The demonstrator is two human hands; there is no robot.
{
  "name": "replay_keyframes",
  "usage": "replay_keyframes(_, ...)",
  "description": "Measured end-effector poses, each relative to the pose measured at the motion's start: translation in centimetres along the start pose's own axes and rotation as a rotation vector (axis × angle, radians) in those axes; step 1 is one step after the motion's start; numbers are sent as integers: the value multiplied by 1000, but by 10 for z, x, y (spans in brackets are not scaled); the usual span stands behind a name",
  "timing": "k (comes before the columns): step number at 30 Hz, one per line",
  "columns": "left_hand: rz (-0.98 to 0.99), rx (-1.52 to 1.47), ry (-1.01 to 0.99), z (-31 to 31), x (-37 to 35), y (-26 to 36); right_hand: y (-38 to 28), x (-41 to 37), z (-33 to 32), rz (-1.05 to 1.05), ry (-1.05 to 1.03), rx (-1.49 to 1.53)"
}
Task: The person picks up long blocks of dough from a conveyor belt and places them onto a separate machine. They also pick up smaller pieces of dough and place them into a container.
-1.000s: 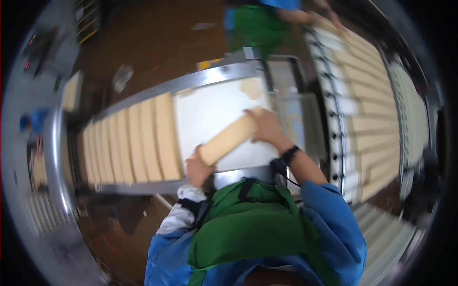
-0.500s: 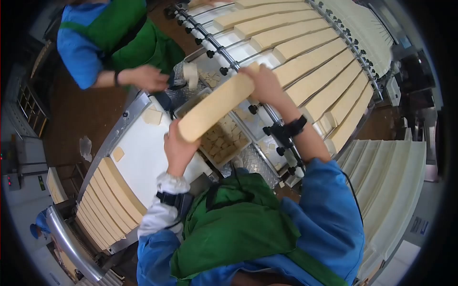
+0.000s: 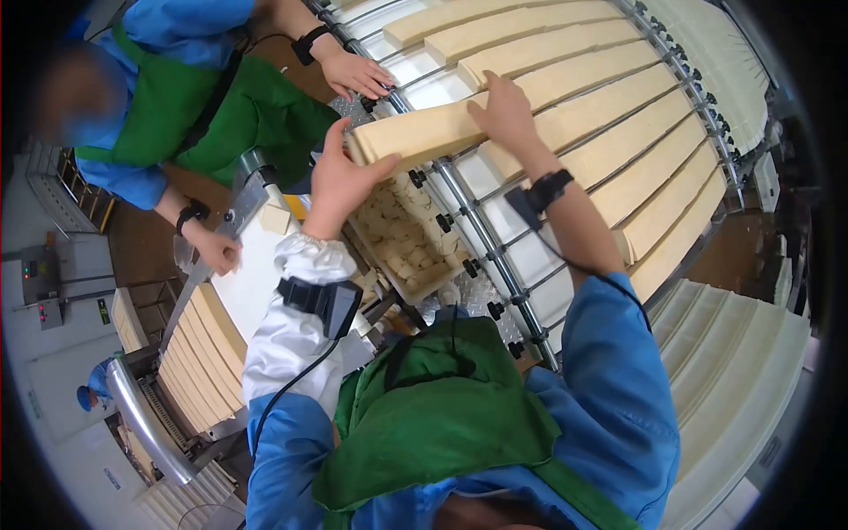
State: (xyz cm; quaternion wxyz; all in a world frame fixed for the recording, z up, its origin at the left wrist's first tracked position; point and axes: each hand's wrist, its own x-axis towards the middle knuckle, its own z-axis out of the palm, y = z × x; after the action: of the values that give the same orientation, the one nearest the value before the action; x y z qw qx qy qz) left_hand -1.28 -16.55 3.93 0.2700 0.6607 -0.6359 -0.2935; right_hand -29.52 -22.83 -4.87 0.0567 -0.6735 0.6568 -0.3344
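Observation:
A long, pale beige slab [image 3: 420, 137] spans my two hands above the near rail of the slatted rack. My left hand [image 3: 343, 181] grips its left end, with the thumb along the front and the fingers at the end face. At the other end, my right hand [image 3: 508, 115] holds the upper edge of the slab, close to the slabs lying on the rack. Similar long slabs [image 3: 609, 132] lie in rows between thin rods on the rack. Below the held slab is a bin [image 3: 415, 296] with broken pale pieces inside.
A co-worker's hand [image 3: 353, 72] rests at the metal rail [image 3: 481, 221] with black knobs; the other hand [image 3: 215, 250] is at the white conveyor [image 3: 252, 265]. More slabs [image 3: 199, 344] stand in a row on that conveyor. Ridged pale sheets [image 3: 738, 371] are at the right.
My hands have carried the slab up and to the right, turning it closer to level over the rail. One co-worker's hand now rests at the rail; the other is by the conveyor.

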Motion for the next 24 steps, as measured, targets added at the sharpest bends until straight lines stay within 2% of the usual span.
replay_keyframes(1,-63,-101,-20,12,4,-5,-18,-10,-4,-103,121,-49)
replay_keyframes(5,-131,-116,214,44,9,-25,-79,-44,-16,52,-38,-27)
replay_keyframes(8,-161,-235,168,47,6,-41,-94,-56,-8,144,-67,-41)
replay_keyframes(11,-141,-707,197,54,1,-60,-97,-60,6,184,-61,5)
replay_keyframes(14,-191,-805,124,56,0,-83,-101,-62,7,174,-85,60)
replay_keyframes(16,-163,-803,124,59,-4,-85,-104,-58,7,152,-105,105)
replay_keyframes(18,-123,-794,138,62,-8,-81,-98,-47,24,204,-137,272)
replay_keyframes(21,-29,-464,188,52,-24,-73,-99,-43,21,330,-143,443)
replay_keyframes(22,134,-318,260,50,-30,-74,-98,-46,10,291,-168,522)
replay_keyframes(23,154,-423,173,37,-51,-41,-99,-49,-3,224,-177,466)
replay_keyframes(24,172,-523,173,38,-65,-35,-105,-64,-22,266,-39,511)
